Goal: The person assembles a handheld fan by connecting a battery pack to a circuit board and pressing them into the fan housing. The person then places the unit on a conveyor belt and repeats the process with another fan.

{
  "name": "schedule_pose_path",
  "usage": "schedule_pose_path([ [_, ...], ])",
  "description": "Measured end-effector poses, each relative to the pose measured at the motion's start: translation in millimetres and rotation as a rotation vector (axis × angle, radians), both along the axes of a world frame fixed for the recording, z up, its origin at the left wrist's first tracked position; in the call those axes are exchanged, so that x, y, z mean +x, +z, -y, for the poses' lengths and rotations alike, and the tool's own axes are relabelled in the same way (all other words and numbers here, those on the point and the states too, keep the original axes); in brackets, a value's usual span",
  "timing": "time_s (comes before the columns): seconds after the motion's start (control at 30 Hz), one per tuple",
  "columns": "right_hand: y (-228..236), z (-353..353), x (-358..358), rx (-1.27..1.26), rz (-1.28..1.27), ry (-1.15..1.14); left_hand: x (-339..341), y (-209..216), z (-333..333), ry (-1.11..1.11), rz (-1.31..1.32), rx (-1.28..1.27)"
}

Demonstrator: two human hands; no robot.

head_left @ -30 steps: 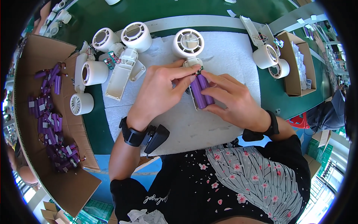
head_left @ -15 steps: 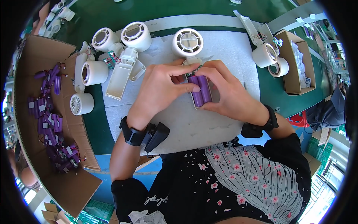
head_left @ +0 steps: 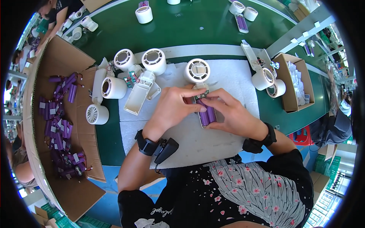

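Note:
Straight ahead lies a white fan-like housing with a round vented head (head_left: 197, 71), its handle shell pointing toward me. Two purple battery cells (head_left: 207, 117) sit side by side in the shell. A small green circuit board (head_left: 202, 95) shows at the handle's upper end, between my fingertips. My left hand (head_left: 171, 108) is closed at the left side, its thumb on the cells and its fingers by the board. From the right, my right hand (head_left: 237, 116) grips the battery cells, thumb at their lower end and fingers near the board. The fingers partly hide the board and shell.
A cardboard box (head_left: 84, 144) of purple battery packs stands at left. Several white housings (head_left: 114, 87) and an open handle shell (head_left: 140, 93) lie beside the foam mat (head_left: 228, 72). At right are more housings (head_left: 263, 78) and a small carton (head_left: 294, 102). Another person (head_left: 57, 19) is at far left.
The view has tilted upward, showing more of the green table beyond. Both hands stay at the housing; my right fingers have shifted slightly over the upper part of the cells.

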State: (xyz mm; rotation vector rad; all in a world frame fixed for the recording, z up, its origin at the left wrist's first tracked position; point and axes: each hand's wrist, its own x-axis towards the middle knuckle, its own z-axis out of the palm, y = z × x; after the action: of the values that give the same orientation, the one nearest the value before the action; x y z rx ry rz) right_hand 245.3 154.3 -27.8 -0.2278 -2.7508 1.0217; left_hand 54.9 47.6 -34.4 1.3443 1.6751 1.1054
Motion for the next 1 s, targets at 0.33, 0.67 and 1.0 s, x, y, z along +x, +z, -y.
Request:
schedule_pose_path([
  [0.33, 9, 9, -11, 0.181, -0.013, -0.117, 4, -9, -1, 0.084, 0.029, 0.142],
  [0.67, 26, -88, -69, 0.603, -0.071, -0.688, 7, -1, 2, 0.174, 0.003, 0.433],
  [1.0, 39, -194, -162, 0.572, -0.152, -0.715, -39, 148, 107, 0.018, 0.315, 1.519],
])
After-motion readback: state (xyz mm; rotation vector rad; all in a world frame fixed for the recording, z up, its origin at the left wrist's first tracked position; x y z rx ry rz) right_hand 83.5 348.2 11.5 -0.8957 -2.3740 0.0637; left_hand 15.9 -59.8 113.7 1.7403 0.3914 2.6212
